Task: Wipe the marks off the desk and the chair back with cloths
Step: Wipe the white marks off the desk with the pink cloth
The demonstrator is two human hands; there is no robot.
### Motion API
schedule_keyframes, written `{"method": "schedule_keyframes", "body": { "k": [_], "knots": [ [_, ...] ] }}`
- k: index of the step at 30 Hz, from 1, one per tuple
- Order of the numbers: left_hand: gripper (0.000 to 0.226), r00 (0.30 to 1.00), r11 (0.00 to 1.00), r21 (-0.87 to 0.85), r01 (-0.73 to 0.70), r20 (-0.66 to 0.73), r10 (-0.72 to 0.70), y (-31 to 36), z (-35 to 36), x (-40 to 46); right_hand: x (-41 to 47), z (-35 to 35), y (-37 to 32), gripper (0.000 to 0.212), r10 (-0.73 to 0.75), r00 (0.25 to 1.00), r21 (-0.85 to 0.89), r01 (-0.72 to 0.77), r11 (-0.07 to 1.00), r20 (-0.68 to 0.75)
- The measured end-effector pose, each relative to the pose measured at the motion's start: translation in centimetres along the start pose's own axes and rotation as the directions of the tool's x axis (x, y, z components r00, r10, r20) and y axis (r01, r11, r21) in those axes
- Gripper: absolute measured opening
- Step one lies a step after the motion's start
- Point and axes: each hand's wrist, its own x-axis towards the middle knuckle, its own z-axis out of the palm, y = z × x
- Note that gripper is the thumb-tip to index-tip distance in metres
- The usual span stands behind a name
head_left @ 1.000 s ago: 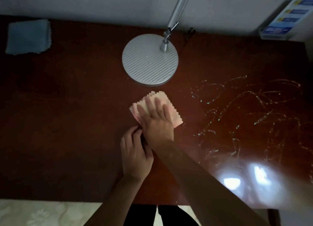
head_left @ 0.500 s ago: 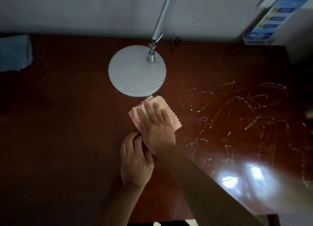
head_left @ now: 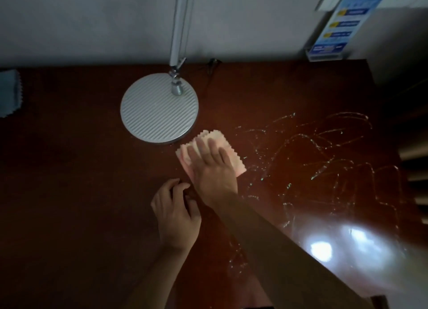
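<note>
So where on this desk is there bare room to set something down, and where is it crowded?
The widest bare patch of the desk lies between the blue cloth, the lamp base and the left hand. Crowded: the middle, where the right hand presses the pink cloth beside the lamp base. The marks cover the right side.

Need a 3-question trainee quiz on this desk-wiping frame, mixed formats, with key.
1. True or false: the right hand presses flat on the pink cloth.
2. The squiggly marks lie mostly on which side of the pink cloth? A) the person's left B) the person's right C) under the lamp base
3. Fill in: the blue cloth lies at the desk's far ____ corner.

Key:
1. True; fingers are spread flat on it.
2. B
3. left
</note>
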Motion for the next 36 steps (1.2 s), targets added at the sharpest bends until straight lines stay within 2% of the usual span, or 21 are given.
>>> {"method": "schedule_keyframes", "body": {
  "k": [2,4,8,10,11,13,15,17,19,21,23,25,26,29,31,32,34,36],
  "knots": [
    [0.03,1.0,0.999,0.037,-0.004,-0.006,0.004,0.9,0.8,0.5,0.5,-0.6,2.2,0.057,0.013,1.0,-0.011,-0.013,1.0,-0.016],
    [0.03,1.0,0.998,0.07,-0.007,-0.018,0.009,2.0,2.1,0.4,0.6,-0.8,6.3,0.058,0.1,0.995,-0.038,-0.101,0.994,-0.008],
    [0.028,1.0,0.997,0.071,-0.03,-0.005,0.031,4.8,4.2,-0.5,-1.4,-1.9,16.2,0.052,0.275,0.943,-0.06,-0.29,0.955,-0.186],
    [0.028,1.0,0.997,0.074,-0.015,0.003,0.015,6.3,5.0,-0.6,-1.6,-1.9,17.1,0.051,0.326,0.917,-0.019,-0.339,0.941,-0.23],
    [0.028,1.0,0.998,0.064,-0.007,0.013,0.007,7.1,5.4,-0.8,-1.5,-1.9,16.0,0.055,0.307,0.928,-0.02,-0.319,0.948,-0.213],
    [0.03,1.0,0.999,0.033,0.007,0.016,-0.008,8.4,5.8,-0.7,-1.2,-1.3,12.2,0.063,0.134,0.978,-0.059,-0.145,0.988,-0.161],
    [0.031,1.0,1.0,0.024,0.006,0.014,-0.007,9.0,6.1,-0.3,-1.7,-0.5,10.0,0.062,-0.016,0.993,-0.029,0.012,0.999,-0.117],
    [0.029,1.0,1.0,0.013,-0.028,0.008,0.028,9.5,6.4,0.4,-1.8,-0.2,11.6,0.055,-0.052,0.976,-0.046,0.044,0.998,-0.211],
    [0.026,0.999,0.999,-0.005,-0.05,0.006,0.05,10.1,7.2,1.1,-1.8,-0.7,15.7,0.05,-0.005,0.957,-0.063,-0.014,0.998,-0.291],
    [0.025,0.998,0.998,-0.035,-0.06,0.021,0.061,11.0,7.7,1.6,-2.2,-1.6,20.7,0.044,0.088,0.957,-0.141,-0.131,0.981,-0.276],
    [0.026,0.996,0.994,-0.072,-0.086,0.023,0.088,12.2,8.1,2.0,-2.3,-2.6,24.0,0.041,0.198,0.947,-0.099,-0.229,0.968,-0.254],
    [0.029,0.997,0.989,-0.13,-0.074,0.012,0.076,13.5,8.4,2.4,-1.7,-2.6,23.9,0.041,0.281,0.899,-0.024,-0.307,0.951,-0.336],
    [0.031,0.998,0.986,-0.156,-0.054,0.004,0.056,14.0,8.4,2.6,-1.3,-2.4,22.8,0.042,0.28,0.886,0.01,-0.297,0.955,-0.37],
    [0.034,0.998,0.987,-0.155,-0.046,0.031,0.052,14.4,8.3,3.0,-0.2,-1.9,18.0,0.052,0.147,0.924,0.057,-0.136,0.989,-0.354],
    [0.034,0.991,0.987,-0.125,-0.098,0.079,0.108,14.3,8.5,3.0,0.0,-1.9,17.7,0.043,0.076,0.926,0.106,-0.039,0.994,-0.37],
    [0.033,0.986,0.985,-0.116,-0.13,0.093,0.141,14.5,8.6,3.0,0.1,-2.0,18.9,0.04,0.041,0.917,0.076,-0.012,0.997,-0.397],
    [0.031,0.975,0.978,-0.103,-0.183,0.111,0.194,15.3,9.2,2.9,-0.1,-2.5,23.3,0.042,0.038,0.92,-0.06,-0.067,0.996,-0.391],
    [0.03,0.971,0.975,-0.116,-0.189,0.123,0.203,16.8,10.1,2.6,-0.9,-3.1,29.4,0.037,0.154,0.919,-0.198,-0.238,0.951,-0.363]
  ]
}}
